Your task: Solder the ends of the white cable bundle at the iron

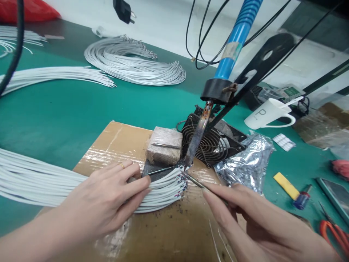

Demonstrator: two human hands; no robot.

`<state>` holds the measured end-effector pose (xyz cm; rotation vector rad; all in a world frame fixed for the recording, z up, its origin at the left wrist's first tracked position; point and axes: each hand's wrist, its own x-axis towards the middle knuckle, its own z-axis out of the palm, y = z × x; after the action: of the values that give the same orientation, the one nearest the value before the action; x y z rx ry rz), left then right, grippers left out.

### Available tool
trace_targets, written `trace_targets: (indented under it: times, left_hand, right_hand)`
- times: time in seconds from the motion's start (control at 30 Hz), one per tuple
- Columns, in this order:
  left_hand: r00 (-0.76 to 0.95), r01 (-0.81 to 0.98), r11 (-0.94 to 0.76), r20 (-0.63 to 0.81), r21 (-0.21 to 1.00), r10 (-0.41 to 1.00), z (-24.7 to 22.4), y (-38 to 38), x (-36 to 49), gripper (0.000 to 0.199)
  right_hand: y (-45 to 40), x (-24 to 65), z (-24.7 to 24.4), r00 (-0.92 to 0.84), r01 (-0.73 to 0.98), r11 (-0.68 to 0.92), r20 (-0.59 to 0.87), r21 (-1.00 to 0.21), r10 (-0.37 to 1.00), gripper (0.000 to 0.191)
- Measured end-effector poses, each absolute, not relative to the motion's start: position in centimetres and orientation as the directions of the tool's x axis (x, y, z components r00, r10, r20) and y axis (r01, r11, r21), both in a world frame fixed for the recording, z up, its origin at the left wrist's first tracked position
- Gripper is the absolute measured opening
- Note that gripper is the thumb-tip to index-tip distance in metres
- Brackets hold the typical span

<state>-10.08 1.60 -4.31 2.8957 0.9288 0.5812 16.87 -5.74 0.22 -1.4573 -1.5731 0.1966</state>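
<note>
A fanned bundle of white wires (160, 194) lies across the brown cardboard (128, 136), its cut ends near the middle. My left hand (109, 193) rests over the bundle, with a thin metal rod (160, 170) pinched at its fingertips. In my right hand (240, 214), closed, is a slim metal tool (197, 181) whose tip touches the wire ends. The blue soldering iron (229, 54) hangs from above on a black bracket, its hot-looking tip just over the same wire ends. Behind them a wrapped block (165, 145) has a small metal rod lying on it.
A black fan (209, 143) and a silvery plastic bag (245, 163) sit behind my right hand. Rightward are a white mug (268, 114), a yellow-and-blue tool (289, 187), orange-handled scissors (334, 233) and a phone (335, 196). More wire bundles (131, 63) lie at the back left.
</note>
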Motion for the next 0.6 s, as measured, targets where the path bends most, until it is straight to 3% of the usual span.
trace_targets:
  times: [0.07, 0.2, 0.6]
  left_hand:
    - [0.752, 0.553, -0.820, 0.333, 0.150, 0.569, -4.4, 1.7, -10.1, 0.039]
    - [0.748, 0.552, -0.821, 0.348, 0.147, 0.566, -4.4, 1.7, -10.0, 0.039]
    - [0.746, 0.561, -0.816, 0.342, 0.142, 0.572, -4.3, 1.5, -10.3, 0.040]
  right_hand:
    - [-5.1, 17.6, -0.1, 0.177, 0.594, 0.234, 0.409, -0.770, 0.895, 0.025]
    - [-4.1, 18.7, -0.6, 0.110, 0.513, 0.142, 0.229, -0.847, 0.967, 0.028]
    - [-2.1, 18.4, -0.9, 0.152, 0.289, 0.033, 0.080, -0.957, 0.985, 0.009]
